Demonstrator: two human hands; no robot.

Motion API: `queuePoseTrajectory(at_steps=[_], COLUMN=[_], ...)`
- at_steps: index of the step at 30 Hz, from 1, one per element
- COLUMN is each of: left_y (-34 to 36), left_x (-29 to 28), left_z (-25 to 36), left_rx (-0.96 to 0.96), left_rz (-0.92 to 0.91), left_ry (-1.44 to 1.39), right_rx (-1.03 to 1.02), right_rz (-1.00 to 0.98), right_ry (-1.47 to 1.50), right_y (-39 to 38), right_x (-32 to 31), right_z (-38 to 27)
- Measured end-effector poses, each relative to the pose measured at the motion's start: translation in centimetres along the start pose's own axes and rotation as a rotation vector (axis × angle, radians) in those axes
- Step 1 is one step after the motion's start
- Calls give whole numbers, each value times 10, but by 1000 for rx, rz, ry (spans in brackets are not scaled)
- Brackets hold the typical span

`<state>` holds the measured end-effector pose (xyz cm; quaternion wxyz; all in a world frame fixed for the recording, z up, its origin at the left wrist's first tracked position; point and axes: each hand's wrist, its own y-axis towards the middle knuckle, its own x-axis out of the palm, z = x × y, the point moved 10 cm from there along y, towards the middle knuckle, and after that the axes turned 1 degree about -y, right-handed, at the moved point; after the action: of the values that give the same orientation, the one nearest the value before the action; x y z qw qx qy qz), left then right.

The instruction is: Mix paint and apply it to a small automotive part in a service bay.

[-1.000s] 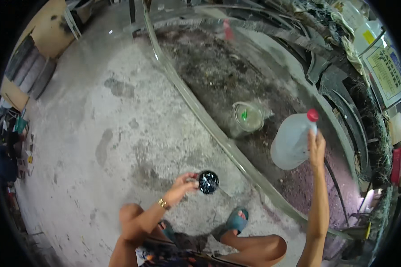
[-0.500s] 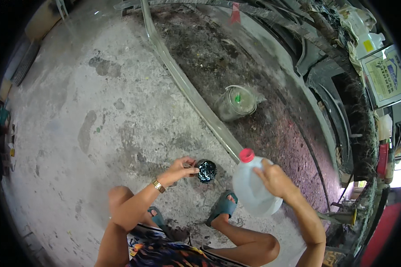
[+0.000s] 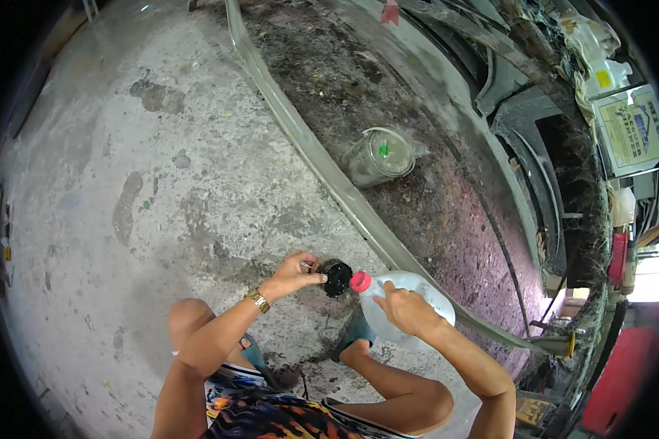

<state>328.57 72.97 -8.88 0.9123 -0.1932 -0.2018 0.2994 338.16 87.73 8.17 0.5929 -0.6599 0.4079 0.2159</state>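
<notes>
Dark capital lettering, partly legible, stands on a rectangular container (image 3: 632, 133), well beyond the right hand (image 3: 410, 311) and to its right; it fills a pale yellow panel (image 3: 620, 139) (a blue emblem sits beside the letters). Farther from the hand, a yellow label (image 3: 603, 78) marks a whitish jug (image 3: 619, 72). Right of the hand, nearer the body, a yellow-brown box (image 3: 536, 411) bears blurred dark print.

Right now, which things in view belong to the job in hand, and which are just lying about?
In hand:
Dark-topped cup, in the left hand's grip
Pale jug, in the right hand's grip, its red cap close to the cup

Apparently lying about, untouched:
Pail with a green spot
Rectangular can, far right
Long rail across the floor
</notes>
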Motion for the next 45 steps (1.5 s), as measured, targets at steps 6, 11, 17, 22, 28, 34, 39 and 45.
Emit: queuePoseTrajectory(at_steps=[6, 11, 17, 22, 28, 34, 39, 45], left_y=[1, 6, 7, 8, 6, 13, 11, 9], left_x=[4, 6, 12, 22, 26, 28, 37, 30], left_z=[4, -1, -5, -2, 2, -9, -2, -12], left_rx=[-8, 25, 73, 45, 70, 60, 22, -70], left_rz=[14, 27, 71, 32, 58, 41, -11, -66], left_ry=[72, 116, 125, 164, 153, 170, 104, -145], right_rx=[5, -1, 25, 73, 107, 126, 112, 86], right_rz=[-37, -36, -65, -122, -172, -194, -135, -69], right_ry=[-34, -94, -159, -173, -210, -218, -142, -44], right_y=[0, 1, 2, 1, -3, -6, -15, -30], right_x=[13, 23, 33, 43, 49, 52, 44, 10], right_z=[4, 10, 10, 14, 15, 21, 24, 5])
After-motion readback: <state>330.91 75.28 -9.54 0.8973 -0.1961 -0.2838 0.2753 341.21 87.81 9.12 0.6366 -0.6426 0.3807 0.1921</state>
